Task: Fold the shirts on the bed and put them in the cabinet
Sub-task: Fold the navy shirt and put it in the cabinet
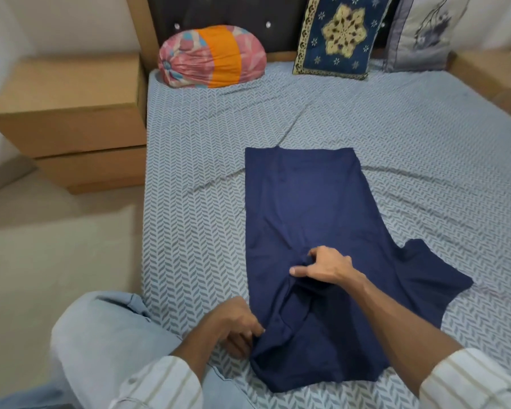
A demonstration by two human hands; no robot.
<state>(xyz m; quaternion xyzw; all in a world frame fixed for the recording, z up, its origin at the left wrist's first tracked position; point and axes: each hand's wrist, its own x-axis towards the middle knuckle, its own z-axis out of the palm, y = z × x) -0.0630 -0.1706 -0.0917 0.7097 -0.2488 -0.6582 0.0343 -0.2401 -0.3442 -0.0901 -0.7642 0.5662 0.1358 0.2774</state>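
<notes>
A navy blue shirt (pixel 307 208) lies flat on the bed (pixel 195 160), its hem toward the headboard. Its left side is folded in along a straight edge, while the right sleeve still sticks out to the right. My right hand (pixel 325 265) rests on the middle of the shirt and pinches a bunch of its fabric. My left hand (pixel 236 326) grips the shirt's near left edge, close to the bed's side. No cabinet shows in this view.
A pink and orange bolster (pixel 211 56), a blue patterned pillow (pixel 341 33) and a grey pillow (pixel 422 33) lean at the headboard. A brown bedside unit (pixel 71 113) stands left of the bed. My knee in light jeans (pixel 101 343) presses against the bed's side.
</notes>
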